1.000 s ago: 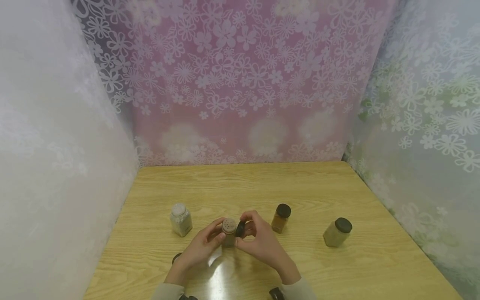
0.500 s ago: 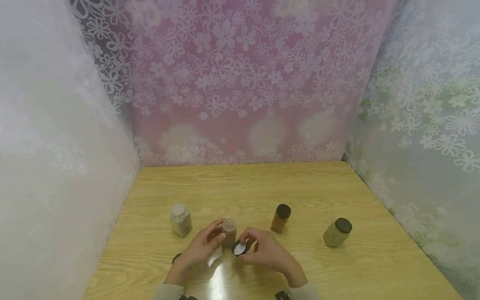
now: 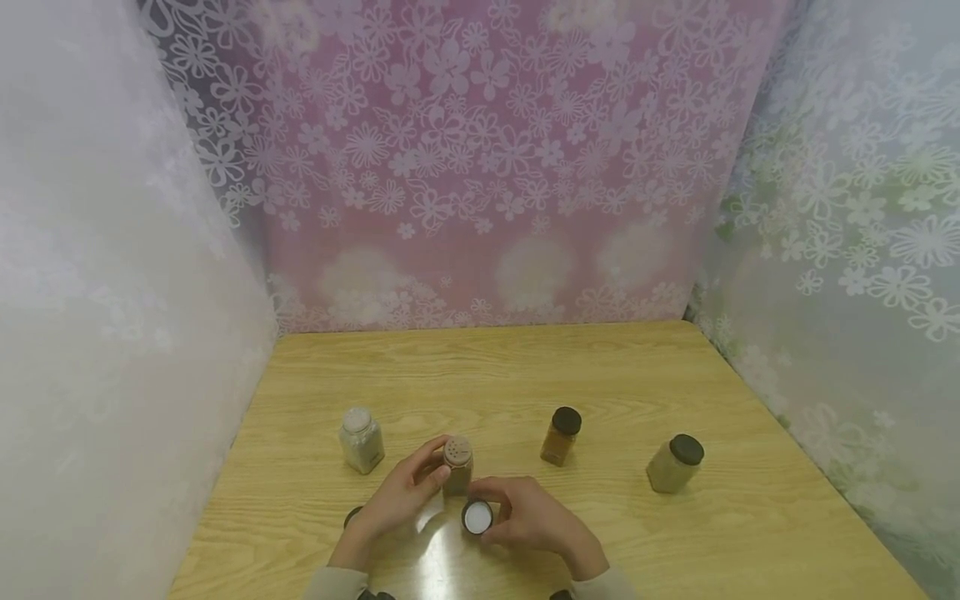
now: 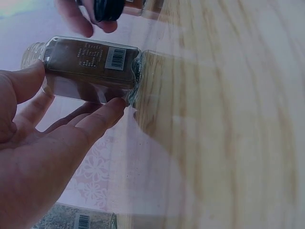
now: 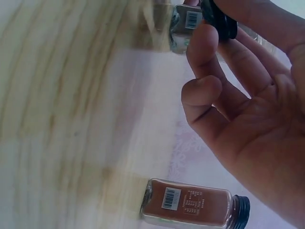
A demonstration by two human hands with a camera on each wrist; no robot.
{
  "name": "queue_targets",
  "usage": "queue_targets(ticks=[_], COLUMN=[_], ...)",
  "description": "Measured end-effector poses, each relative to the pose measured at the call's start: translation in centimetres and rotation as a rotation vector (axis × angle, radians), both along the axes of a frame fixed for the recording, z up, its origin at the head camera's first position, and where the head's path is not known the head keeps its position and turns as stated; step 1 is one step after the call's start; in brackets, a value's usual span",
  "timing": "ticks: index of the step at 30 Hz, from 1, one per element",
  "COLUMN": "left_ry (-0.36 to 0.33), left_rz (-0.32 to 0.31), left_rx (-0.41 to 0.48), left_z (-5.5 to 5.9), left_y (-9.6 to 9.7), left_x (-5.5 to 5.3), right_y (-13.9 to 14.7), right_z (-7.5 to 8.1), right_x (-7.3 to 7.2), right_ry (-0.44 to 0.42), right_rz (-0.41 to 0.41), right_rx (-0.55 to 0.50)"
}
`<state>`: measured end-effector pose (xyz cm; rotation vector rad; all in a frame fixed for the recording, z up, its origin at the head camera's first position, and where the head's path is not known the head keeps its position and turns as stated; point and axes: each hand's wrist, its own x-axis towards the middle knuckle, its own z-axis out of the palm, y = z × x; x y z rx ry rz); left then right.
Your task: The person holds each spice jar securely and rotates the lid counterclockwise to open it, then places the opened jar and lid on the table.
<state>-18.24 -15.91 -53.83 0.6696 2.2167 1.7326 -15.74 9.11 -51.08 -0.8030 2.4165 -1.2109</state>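
My left hand [image 3: 405,496] holds a glass spice jar [image 3: 457,478] upright on the table, thumb on one side and fingers on the other. Its perforated shaker top is uncovered. In the left wrist view the jar [image 4: 90,69] shows brown contents and a barcode label. Just in front of the jar, my right hand [image 3: 536,521] pinches a black screw lid [image 3: 477,517] with its pale inside facing up. The right wrist view has the lid [image 5: 219,20] between thumb and fingers, apart from the jar. Whether the lid touches the table is hard to tell.
A jar with a pale top [image 3: 362,442] stands to the left. Rightward are an orange-brown jar with a black lid [image 3: 562,437] and a greenish-beige jar with a black lid [image 3: 675,464]. A dark round object [image 3: 352,516] is partly hidden by the left wrist.
The right hand has brought the lid from beside the jar's top down and toward me, turning its inside upward. My left hand and the jar have stayed in place.
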Motion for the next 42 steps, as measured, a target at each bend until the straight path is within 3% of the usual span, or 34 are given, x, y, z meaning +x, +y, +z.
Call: queue_targets(ticks=[5,14,25,29,32,35,38,42], left_ry=[-0.004,0.005,0.006,0.013,0.014,0.095,0.241,0.417], left_rz=[-0.006,-0.007,-0.018,0.007,0.094,0.231,0.329,0.362], left_rx=[0.004,0.001,0.018,0.016,0.027,0.025,0.011,-0.003], left_z=[0.0,0.2,0.0,0.1,1.1,2.6,4.3,6.6], left_y=[0.0,0.0,0.0,0.1,0.5,1.4,3.1,6.3], left_x=[0.1,0.1,0.0,-0.1,-0.2,-0.4,-0.6,-0.8], right_y=[0.1,0.1,0.1,0.3,0.7,1.5,3.1,5.7], right_z=[-0.3,-0.5,-1.0,-1.1,-1.0,-0.3,1.2,3.8], right_x=[0.0,0.1,0.1,0.3,0.4,0.5,0.6,0.5], right_ry=[-0.022,0.104,0.081,0.110,0.124,0.096,0.052,0.074], right_rz=[-0.003,0.009,0.023,0.012,-0.003,-0.004,-0.033,-0.189], right_rx=[0.066,0.172,0.150,0.165,0.184,0.164,0.105,-0.028])
